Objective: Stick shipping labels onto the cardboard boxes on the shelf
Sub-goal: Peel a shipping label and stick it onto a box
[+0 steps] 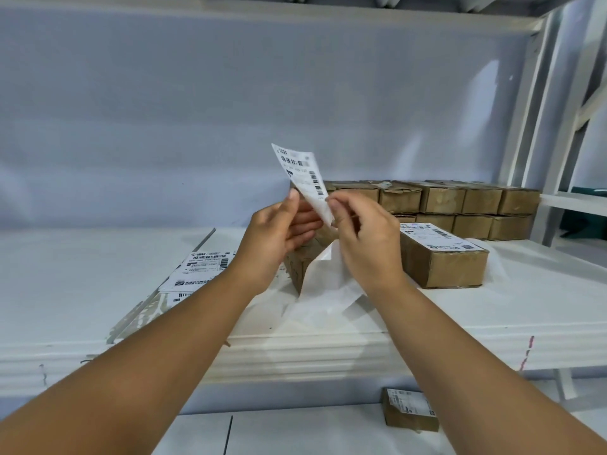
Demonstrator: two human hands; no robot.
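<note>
Both hands hold one shipping label point(303, 174) up in front of me, above the shelf. My left hand point(279, 238) pinches its left edge with thumb and fingers. My right hand point(364, 238) pinches its right edge, and white backing paper point(323, 284) hangs down below that hand. A cardboard box point(300, 264) stands on the shelf directly behind my hands, mostly hidden. To the right lies a cardboard box with a label stuck on top point(443, 257). A stack of loose labels point(200, 266) lies on the shelf at the left.
Two rows of plain cardboard boxes point(460, 205) are stacked at the back right of the white shelf point(82, 284). One labelled box point(410, 410) sits on the lower level near the front. White shelf uprights point(532, 119) rise at the right.
</note>
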